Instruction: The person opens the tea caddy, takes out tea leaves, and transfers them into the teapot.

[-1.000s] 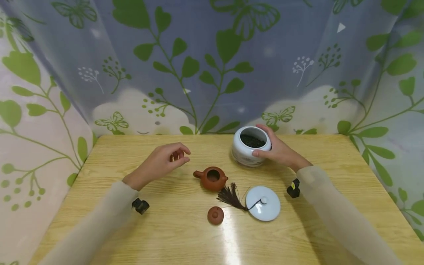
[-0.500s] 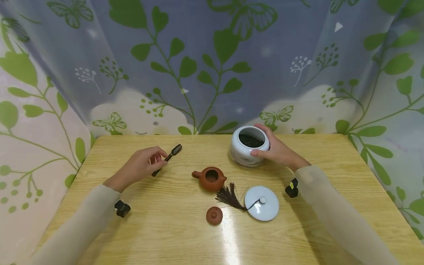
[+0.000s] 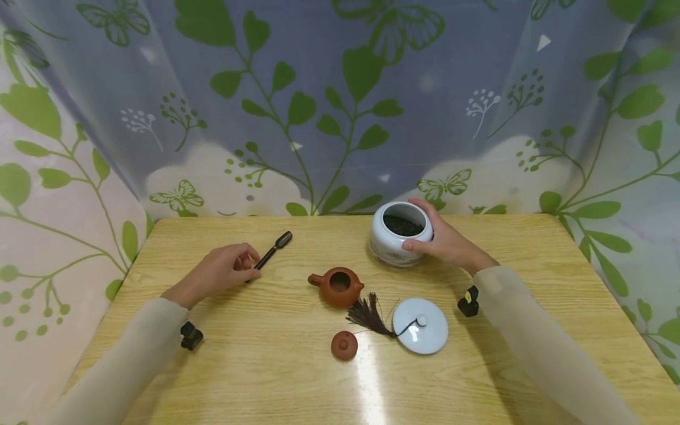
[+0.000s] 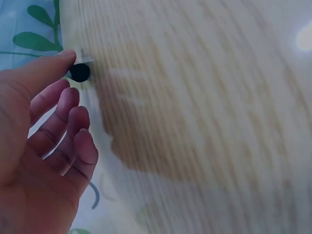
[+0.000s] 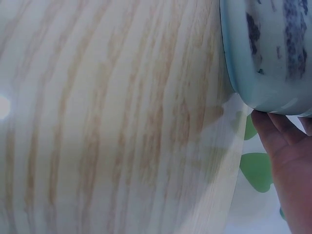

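Note:
My left hand (image 3: 220, 271) is at the lower handle of a black tea scoop (image 3: 270, 255) lying slantwise on the table. In the left wrist view, thumb and forefinger close around the scoop's round dark end (image 4: 80, 73), the other fingers loosely curled. On the right, my right hand (image 3: 446, 239) grips the side of a white porcelain jar (image 3: 383, 239), thumb at the front of the rim and fingers behind. Dark tea leaves (image 3: 402, 225) show inside the jar. In the right wrist view, fingertips (image 5: 261, 122) press against the jar's patterned wall (image 5: 278, 73).
A brown clay teapot (image 3: 340, 295), lidless, stands mid-table with its handle to the left. Its small lid (image 3: 344, 346) lies nearer. The jar's white lid (image 3: 425, 336), with a brown tassel (image 3: 370, 316) tied to its knob, lies at right. Behind the table hangs a patterned curtain (image 3: 340, 118).
My left hand has moved left and down toward the scoop's handle end, uncovering the scoop's head, which was hidden a second ago. My right hand and the jar hold their place.

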A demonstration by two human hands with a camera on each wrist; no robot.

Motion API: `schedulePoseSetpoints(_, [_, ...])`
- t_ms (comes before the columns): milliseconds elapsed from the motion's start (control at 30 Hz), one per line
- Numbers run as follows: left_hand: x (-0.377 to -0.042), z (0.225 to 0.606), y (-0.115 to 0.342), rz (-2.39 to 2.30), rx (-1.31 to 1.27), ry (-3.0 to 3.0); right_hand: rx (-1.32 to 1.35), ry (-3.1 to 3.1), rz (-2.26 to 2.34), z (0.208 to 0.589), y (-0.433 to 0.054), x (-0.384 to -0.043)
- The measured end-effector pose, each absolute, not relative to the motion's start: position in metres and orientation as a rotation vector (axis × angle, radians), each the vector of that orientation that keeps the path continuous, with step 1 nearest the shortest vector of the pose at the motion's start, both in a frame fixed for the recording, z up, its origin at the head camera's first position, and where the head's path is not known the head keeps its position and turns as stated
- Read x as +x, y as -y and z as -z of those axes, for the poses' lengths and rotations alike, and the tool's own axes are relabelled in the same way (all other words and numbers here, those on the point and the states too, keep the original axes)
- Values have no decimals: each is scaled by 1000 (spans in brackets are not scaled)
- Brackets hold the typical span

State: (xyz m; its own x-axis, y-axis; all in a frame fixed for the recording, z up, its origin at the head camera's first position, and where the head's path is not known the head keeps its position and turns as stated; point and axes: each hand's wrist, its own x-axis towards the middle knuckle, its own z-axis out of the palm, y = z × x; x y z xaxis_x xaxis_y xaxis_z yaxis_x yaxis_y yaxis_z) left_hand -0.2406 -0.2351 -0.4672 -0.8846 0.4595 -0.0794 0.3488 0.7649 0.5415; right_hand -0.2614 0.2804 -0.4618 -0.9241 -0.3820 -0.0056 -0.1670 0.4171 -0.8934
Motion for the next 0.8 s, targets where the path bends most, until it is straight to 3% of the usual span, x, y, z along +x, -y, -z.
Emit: schedulePoseSetpoints(800, [-245, 473, 237, -801, 578, -2950, -478, -2460, 1513, 463, -280, -261])
